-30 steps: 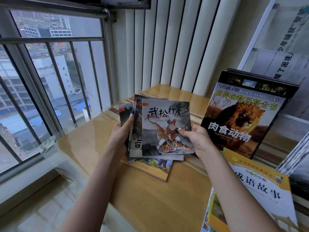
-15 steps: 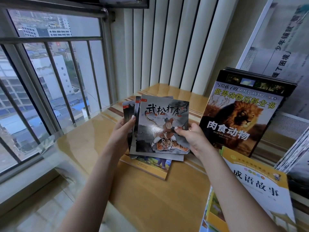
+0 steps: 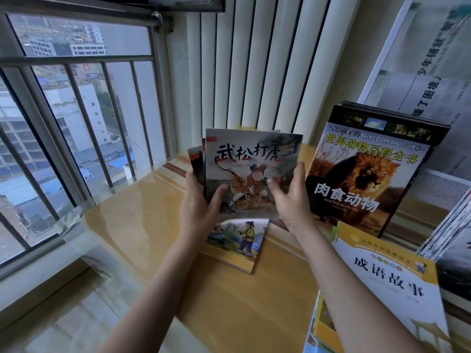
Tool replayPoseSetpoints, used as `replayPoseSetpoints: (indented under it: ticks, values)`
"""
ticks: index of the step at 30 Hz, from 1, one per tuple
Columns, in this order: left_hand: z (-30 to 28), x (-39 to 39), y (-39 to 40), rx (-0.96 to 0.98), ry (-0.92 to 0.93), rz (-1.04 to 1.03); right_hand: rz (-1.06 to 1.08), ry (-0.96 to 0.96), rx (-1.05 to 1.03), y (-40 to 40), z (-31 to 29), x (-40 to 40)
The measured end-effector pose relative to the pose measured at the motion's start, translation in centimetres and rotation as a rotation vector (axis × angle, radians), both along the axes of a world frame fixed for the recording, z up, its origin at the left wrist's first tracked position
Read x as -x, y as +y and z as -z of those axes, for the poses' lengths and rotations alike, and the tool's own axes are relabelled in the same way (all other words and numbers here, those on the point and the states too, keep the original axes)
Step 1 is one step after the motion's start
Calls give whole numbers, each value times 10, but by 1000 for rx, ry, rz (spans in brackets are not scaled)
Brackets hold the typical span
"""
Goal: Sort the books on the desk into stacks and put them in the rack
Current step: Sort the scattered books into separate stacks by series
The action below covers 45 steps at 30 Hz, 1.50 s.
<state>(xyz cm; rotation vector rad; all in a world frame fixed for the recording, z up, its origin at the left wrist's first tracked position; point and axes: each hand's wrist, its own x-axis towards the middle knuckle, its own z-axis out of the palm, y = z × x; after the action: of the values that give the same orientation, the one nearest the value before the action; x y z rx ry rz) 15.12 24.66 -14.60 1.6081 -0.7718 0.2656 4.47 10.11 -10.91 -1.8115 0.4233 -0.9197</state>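
While both hands hold the thin books upright: the step in hand looks like squaring a small stack before it goes to the rack.
Left hand: grasps the left edge of the thin books, thumb on the front cover, fingers behind.
Right hand: grips the right edge, thumb on the cover, fingers curled round the back.
Stack: several covers fan out at the left, so the edges are not yet flush; it is held above the desk.
Book below: lies flat on the desk, just under the held stack.
Rack: I cannot tell its exact frame; the lion book leans upright at the right, likely in it.
Yellow book: lies near the right forearm.
Doing it well: tap the bottom edges on the desk, loosen the grip slightly so covers slide level, then carry the stack upright beside the lion book.
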Motion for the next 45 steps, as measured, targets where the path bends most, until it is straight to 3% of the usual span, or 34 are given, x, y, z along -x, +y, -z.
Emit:
replayPoseSetpoints:
  ticks: [3,8,14,18,27,32,36,40,42,45]
  values:
    - [1,2,-6,38,-53,52,-49,5,-14,1,2,-4]
    - [9,-3,-14,-88,24,145,-57,110,-168,-5,8,-6]
    - [11,-6,-17,-110,120,159,-6,440,27,-13,16,-4]
    - [8,-4,-15,-83,163,134,83,339,81,-8,11,-5]
    - [-34,30,-39,10,-9,131,303,169,167,-12,-27,38]
    - [-57,114,-90,16,31,453,719,33,253,-29,-39,123]
    - [-62,200,-140,-3,145,731,996,-35,201,-54,-34,206]
    - [-61,265,-182,-119,206,838,1156,-24,166,-81,-22,272]
    - [-53,282,-200,-329,216,779,1169,66,157,-95,-12,290]
    - [-35,296,-211,-735,-20,573,1121,218,97,-109,15,305]
